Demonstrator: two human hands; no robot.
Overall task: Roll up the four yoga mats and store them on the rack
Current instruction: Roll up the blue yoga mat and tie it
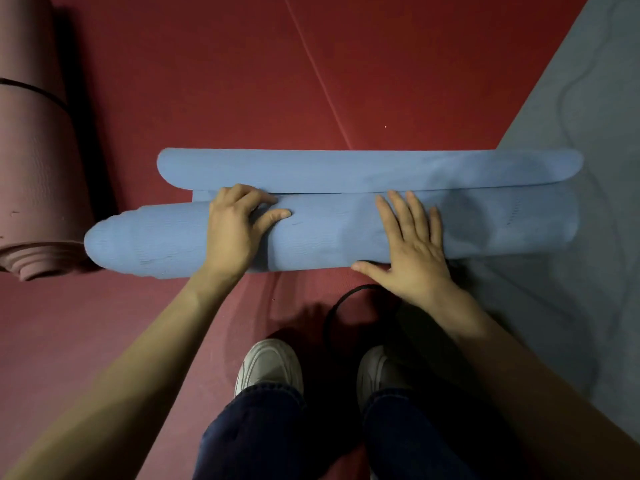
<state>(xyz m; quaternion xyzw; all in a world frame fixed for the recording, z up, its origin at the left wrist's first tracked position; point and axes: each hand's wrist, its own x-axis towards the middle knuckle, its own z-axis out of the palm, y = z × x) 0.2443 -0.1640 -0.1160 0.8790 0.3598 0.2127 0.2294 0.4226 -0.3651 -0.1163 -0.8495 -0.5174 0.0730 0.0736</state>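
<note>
Works on a blue yoga mat (pixel 329 233), rolled nearly to its end and lying crosswise on the red floor (pixel 242 81) from 9 o'clock to 3 o'clock. Leaves a last loose flap (pixel 346 169) flat at 12 o'clock of the roll, meeting it along a straight seam. Grips the roll with the left hand (pixel 239 226) a little toward 9 o'clock of its middle, fingers curled over the top toward the seam, thumb pointing to 3 o'clock. Presses the right hand (pixel 412 244) flat on the roll toward 3 o'clock of its middle, fingers straight and spread toward 12 o'clock, thumb stretched to 9 o'clock along the near edge. Has the roll under both palms, with both ends reaching well beyond the hands and the 9 o'clock end telescoped outward in steps. At 9 o'clock of the view, a pink rolled mat (pixel 38 168) bound by a black strap (pixel 31 88), just beside the blue tip. At 3 o'clock, a grey-blue mat (pixel 571 133) spread flat under the roll's end. At 6 o'clock, a black loop (pixel 343 303) on the floor near the right wrist, then white shoes (pixel 270 365) and dark jeans (pixel 256 427).
</note>
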